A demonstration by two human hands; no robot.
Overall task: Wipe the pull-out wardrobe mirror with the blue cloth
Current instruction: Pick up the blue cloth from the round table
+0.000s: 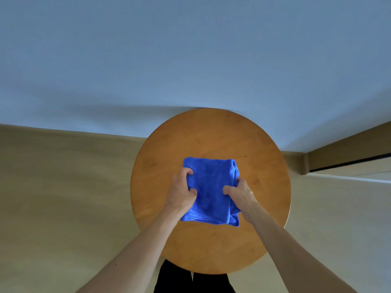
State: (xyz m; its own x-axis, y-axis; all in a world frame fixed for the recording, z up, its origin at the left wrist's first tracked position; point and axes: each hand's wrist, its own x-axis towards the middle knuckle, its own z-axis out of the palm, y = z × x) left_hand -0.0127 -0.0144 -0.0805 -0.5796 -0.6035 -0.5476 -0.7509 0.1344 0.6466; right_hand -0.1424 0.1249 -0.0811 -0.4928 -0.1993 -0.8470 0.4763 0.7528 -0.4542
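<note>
While the folded blue microfibre cloth lies mid-frame on the round wooden surface, the left hand and right hand each have a grip clamped on its sides, so pick-up looks the step in hand, and the next move calls for lifting it toward the unseen mirror.

Folded blue cloth (gripped by 2 hands) on round wooden table

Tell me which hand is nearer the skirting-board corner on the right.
Right. The right hand grips the right edge of the blue cloth, on the side toward the skirting-board corner; the left hand grips the cloth's left edge, farther from it.
</note>
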